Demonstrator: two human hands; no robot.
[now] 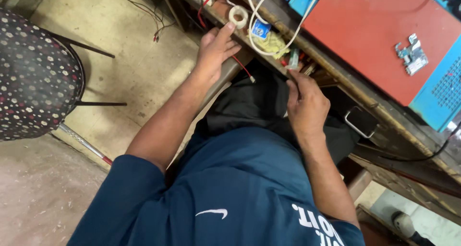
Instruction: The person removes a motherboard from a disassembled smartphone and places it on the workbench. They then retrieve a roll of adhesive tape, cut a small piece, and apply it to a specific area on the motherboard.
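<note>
Your left hand (213, 49) lies flat and open on the edge of the wooden table (379, 109), fingers stretched out, its fingertips touching a small white roll of tape (238, 16) that lies flat on the tabletop. Your right hand (305, 104) is well apart from the left, lower along the same table edge, its fingers curled around something thin and dark; what that is cannot be made out. Just above that hand a few small tools (300, 61) poke out at the edge. A red wire (242, 67) runs from under your left hand down over the edge, and white cables (269, 23) loop across the table past a yellow cloth (273, 43). Farther right sits a red and blue metal case (379, 35) with a small metal bracket (411, 54) on top. A spotted chair (33, 78) stands on the floor to your left.
</note>
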